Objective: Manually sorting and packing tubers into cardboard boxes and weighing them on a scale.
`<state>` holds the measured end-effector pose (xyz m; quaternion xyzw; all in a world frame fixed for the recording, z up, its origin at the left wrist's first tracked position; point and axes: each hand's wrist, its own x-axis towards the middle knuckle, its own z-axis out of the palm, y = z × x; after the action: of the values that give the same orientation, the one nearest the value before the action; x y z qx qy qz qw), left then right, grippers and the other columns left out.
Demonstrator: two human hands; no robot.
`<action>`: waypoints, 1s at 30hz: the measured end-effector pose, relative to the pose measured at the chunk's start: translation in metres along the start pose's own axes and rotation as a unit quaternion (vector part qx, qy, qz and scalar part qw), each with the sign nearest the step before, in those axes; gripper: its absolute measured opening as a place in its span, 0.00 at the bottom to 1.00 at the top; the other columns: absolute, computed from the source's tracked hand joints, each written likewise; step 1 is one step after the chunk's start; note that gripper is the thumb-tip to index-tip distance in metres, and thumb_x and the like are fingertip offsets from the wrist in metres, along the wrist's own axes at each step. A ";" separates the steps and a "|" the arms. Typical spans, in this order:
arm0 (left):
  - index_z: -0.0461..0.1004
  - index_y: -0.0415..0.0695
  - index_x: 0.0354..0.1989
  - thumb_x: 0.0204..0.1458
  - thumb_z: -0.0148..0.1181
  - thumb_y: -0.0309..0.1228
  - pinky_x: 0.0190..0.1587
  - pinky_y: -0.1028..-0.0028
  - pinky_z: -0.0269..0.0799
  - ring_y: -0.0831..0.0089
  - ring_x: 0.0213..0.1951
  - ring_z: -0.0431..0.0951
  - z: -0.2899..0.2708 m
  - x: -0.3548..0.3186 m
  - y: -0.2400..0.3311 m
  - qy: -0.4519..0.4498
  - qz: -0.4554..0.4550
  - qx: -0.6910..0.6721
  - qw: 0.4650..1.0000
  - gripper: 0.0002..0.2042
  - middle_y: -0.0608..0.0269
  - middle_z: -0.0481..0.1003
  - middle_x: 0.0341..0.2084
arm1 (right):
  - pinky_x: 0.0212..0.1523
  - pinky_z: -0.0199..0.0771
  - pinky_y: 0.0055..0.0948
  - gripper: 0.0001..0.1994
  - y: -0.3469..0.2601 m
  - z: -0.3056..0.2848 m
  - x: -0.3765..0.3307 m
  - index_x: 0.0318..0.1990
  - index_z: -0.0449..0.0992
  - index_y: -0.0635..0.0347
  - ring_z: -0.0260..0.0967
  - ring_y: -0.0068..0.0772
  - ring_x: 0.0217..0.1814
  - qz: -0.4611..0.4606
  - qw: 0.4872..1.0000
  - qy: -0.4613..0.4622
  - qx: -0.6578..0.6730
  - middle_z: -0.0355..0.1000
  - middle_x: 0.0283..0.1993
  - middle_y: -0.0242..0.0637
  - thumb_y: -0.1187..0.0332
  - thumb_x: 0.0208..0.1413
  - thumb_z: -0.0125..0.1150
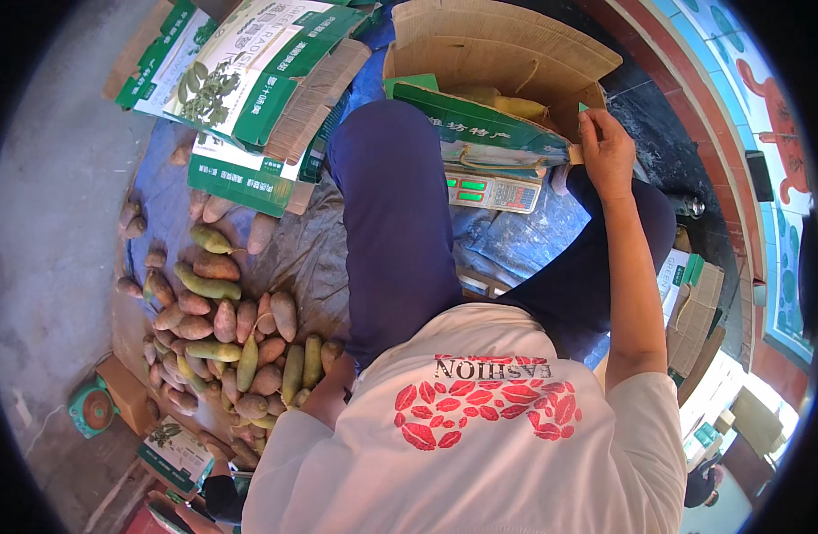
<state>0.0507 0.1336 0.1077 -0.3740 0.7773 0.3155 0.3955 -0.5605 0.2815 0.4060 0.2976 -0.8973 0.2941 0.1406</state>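
Note:
My right hand (607,153) pinches the near right corner of an open cardboard box (502,133), green and white outside and brown inside. Yellowish-green radishes (520,107) show partly inside it, behind the near wall. The box stands at or on a digital scale (496,193) with lit green displays; its platform is hidden. On my left, my left arm (327,394) reaches down beside my thigh to the edge of a pile of green radishes (292,372) and reddish sweet potatoes (194,327). My left hand's fingers are hidden, so what they touch cannot be seen.
Green-and-white cartons (249,71) are stacked at the far left. More cardboard (696,311) stands at the right, near a tiled wall. A green round-topped device (94,408) sits at the lower left. Another person's arm (220,485) shows at the bottom left.

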 end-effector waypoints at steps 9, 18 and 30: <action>0.68 0.43 0.45 0.41 0.60 0.42 0.42 0.60 0.70 0.52 0.42 0.73 -0.134 0.034 0.047 0.042 0.137 0.155 0.977 0.23 0.47 0.73 0.38 | 0.29 0.69 0.33 0.06 -0.007 -0.003 0.000 0.29 0.73 0.60 0.70 0.43 0.29 0.005 1.000 0.003 0.005 0.72 0.28 0.41 0.67 0.49 0.57; 0.61 0.40 0.42 0.33 0.67 0.42 0.40 0.61 0.71 0.52 0.39 0.75 -0.231 0.049 0.096 0.139 -0.002 0.140 0.980 0.30 0.47 0.74 0.34 | 0.29 0.69 0.36 0.06 0.001 -0.006 -0.004 0.29 0.73 0.57 0.70 0.45 0.29 -0.003 1.000 0.017 -0.001 0.72 0.28 0.40 0.65 0.49 0.56; 0.70 0.39 0.38 0.52 0.44 0.41 0.44 0.61 0.70 0.53 0.42 0.74 -0.177 0.125 0.076 0.112 -0.071 0.095 0.987 0.17 0.46 0.73 0.38 | 0.29 0.69 0.36 0.05 0.001 -0.009 -0.005 0.28 0.73 0.58 0.70 0.44 0.29 -0.014 1.000 0.020 0.003 0.72 0.27 0.40 0.67 0.48 0.56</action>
<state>-0.1309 -0.0073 0.1023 -0.4221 0.8143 0.1675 0.3614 -0.5561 0.2898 0.4101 0.3045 -0.8891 0.3006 0.1622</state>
